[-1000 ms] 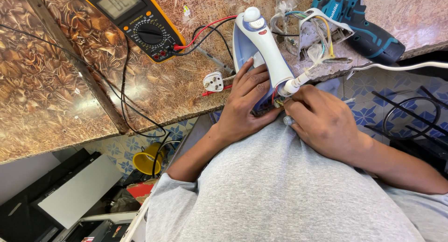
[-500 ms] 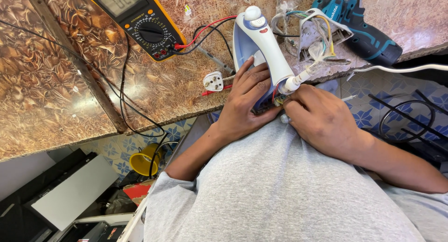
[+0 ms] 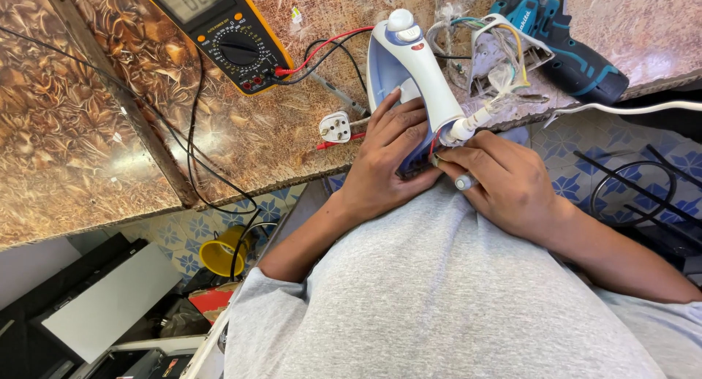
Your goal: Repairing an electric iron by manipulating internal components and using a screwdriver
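The left hand (image 3: pixel 387 163) clasps the rear of the white-and-blue plastic steam iron (image 3: pixel 413 72) lying at the marbled brown counter's (image 3: pixel 110 130) edge; the right hand (image 3: pixel 504 185), pinching a small grey-tipped tool (image 3: pixel 463 182), probes the iron's exposed rear wiring, seemingly mid-repair; steadiness matters next.

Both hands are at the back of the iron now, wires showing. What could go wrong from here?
1. The iron leans on the counter edge, steadied only by the left hand; it may slip into the lap.
2. The right hand grips a small tool beside loose wires; a slip could nick them or a finger.
3. Meter leads run close to the iron and could snag.
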